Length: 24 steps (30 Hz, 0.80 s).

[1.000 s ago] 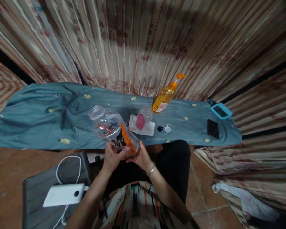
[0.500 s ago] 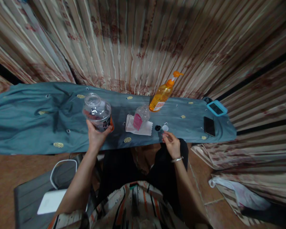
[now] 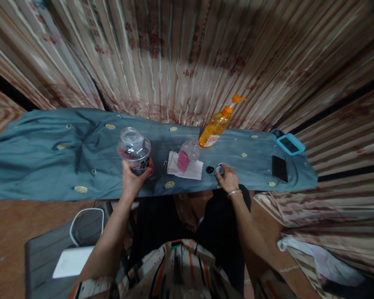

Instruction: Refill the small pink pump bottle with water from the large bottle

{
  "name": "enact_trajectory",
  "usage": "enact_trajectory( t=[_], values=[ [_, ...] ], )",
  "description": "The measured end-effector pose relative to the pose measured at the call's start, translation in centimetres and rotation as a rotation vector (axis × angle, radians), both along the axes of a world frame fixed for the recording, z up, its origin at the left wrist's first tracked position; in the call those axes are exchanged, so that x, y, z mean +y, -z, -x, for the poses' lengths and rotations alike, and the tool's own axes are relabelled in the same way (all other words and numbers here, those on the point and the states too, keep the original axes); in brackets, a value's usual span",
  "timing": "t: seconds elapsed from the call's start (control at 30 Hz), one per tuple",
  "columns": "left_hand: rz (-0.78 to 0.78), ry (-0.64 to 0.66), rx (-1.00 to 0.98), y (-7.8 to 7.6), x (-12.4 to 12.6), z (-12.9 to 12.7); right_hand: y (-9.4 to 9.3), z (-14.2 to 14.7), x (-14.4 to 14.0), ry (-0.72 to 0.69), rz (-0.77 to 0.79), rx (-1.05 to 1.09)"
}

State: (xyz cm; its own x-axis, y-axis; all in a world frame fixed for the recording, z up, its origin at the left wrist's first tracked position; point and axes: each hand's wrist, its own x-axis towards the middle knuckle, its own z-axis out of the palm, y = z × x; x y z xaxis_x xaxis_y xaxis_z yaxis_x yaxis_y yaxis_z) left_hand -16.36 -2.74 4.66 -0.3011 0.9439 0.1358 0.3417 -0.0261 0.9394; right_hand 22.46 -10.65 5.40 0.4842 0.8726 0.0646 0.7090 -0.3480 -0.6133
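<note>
My left hand (image 3: 133, 178) is wrapped round the lower part of a large clear plastic jar (image 3: 134, 149) with an open mouth and a dark and orange label. The jar stands upright, a little tilted. At the right, my right hand (image 3: 229, 179) pinches a small white cap (image 3: 219, 170) between thumb and fingers. Just left of that cap lies a black cap (image 3: 210, 170). Between my hands a clear bottle with a pink label (image 3: 190, 151) rests on a folded white cloth (image 3: 193, 172).
Behind the cloth stands an orange pump bottle (image 3: 216, 126). A dark phone (image 3: 279, 168) and a blue-framed device (image 3: 289, 144) lie at the table's right end. Pleated curtains (image 3: 174, 62) hang behind the table (image 3: 46, 166). A grey stool (image 3: 43, 253) holds a white object at lower left.
My right hand has moved forward to the white cap and closed on it; the cap now looks tilted. My left hand still holds the jar. The whole view has shifted slightly.
</note>
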Motion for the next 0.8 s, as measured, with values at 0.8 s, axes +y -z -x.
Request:
enact_trajectory(
  t=[0.8],
  values=[
    [-0.074, 0.068, -0.167, -0.2, -0.1, -1.1, -21.5, 20.6, 11.3, -1.121, -0.085, -0.575]
  ],
)
